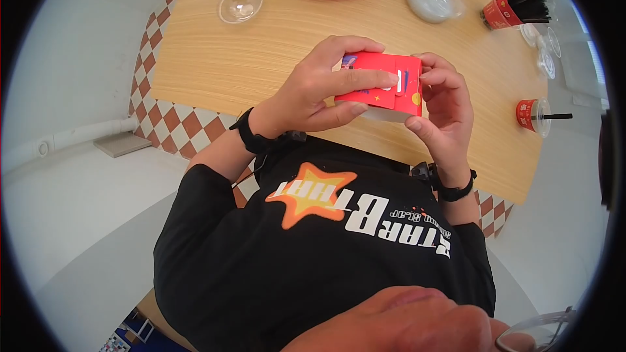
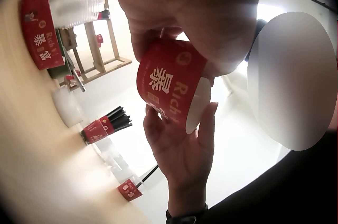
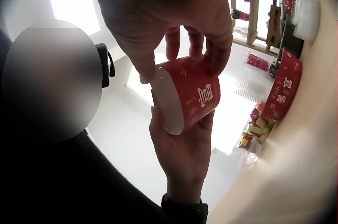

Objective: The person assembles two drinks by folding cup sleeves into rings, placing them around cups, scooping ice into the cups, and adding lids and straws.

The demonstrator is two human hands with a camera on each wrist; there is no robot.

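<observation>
We hold one red paper bowl (image 1: 385, 85) in the air above the near edge of the wooden table (image 1: 261, 58), close to our chest. It lies on its side, its axis going left to right and its white opening turned toward our body. Our left hand (image 1: 319, 91) curls around its left side, and our right hand (image 1: 443, 111) pinches the right rim; both touch it equally. Farther away we count two cups with black straws (image 1: 515, 6) and one stack of clear lids (image 1: 432, 0).

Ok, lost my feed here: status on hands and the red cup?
Left hand and right hand both grip the red cup, held on its side above the table. Nothing in the way.
</observation>
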